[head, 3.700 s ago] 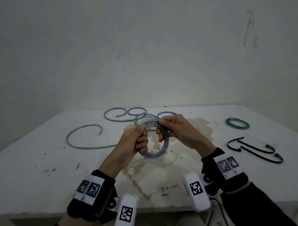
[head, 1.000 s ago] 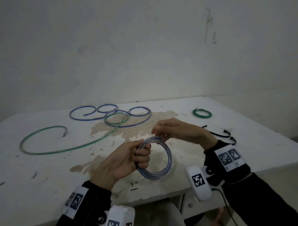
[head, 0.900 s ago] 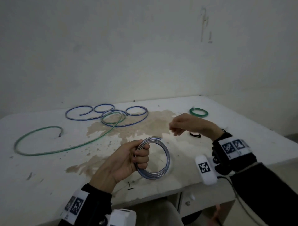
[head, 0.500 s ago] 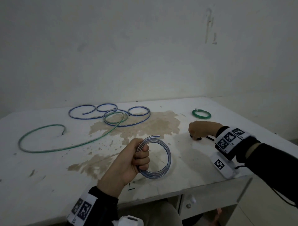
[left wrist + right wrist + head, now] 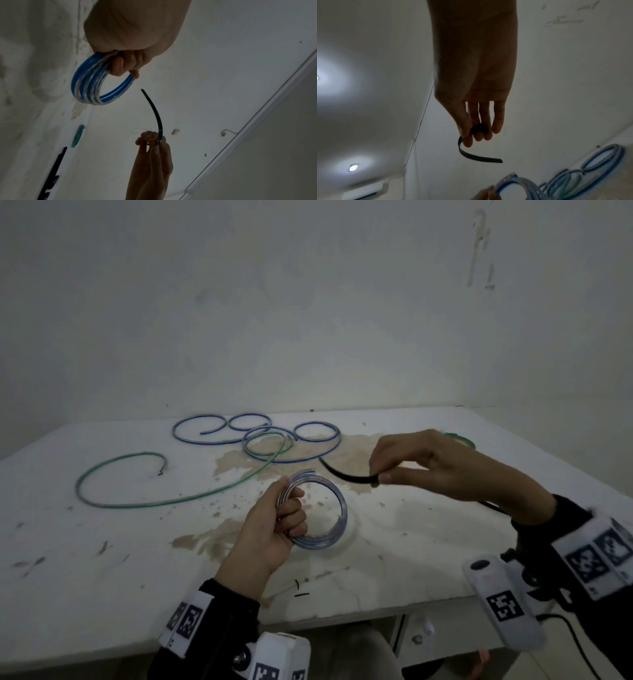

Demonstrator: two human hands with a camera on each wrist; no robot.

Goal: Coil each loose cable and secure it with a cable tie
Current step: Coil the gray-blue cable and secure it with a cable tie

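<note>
Left hand [image 5: 274,529] gripped coiled cable [image 5: 337,518]; right hand [image 5: 428,463] pinched cable tie [image 5: 346,475]; best threaded tip-first through coil, then cinched

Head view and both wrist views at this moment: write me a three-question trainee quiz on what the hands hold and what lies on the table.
1. True or false: the black cable tie is already looped through the coiled blue cable.
2. Which hand pinches the tie: A) left hand B) right hand?
3. Fill in: the long uncoiled cable lying on the table to the left of the hands is ____.

Key: 1 false, its tip is apart from the coil; 2 B; 3 green.
</note>
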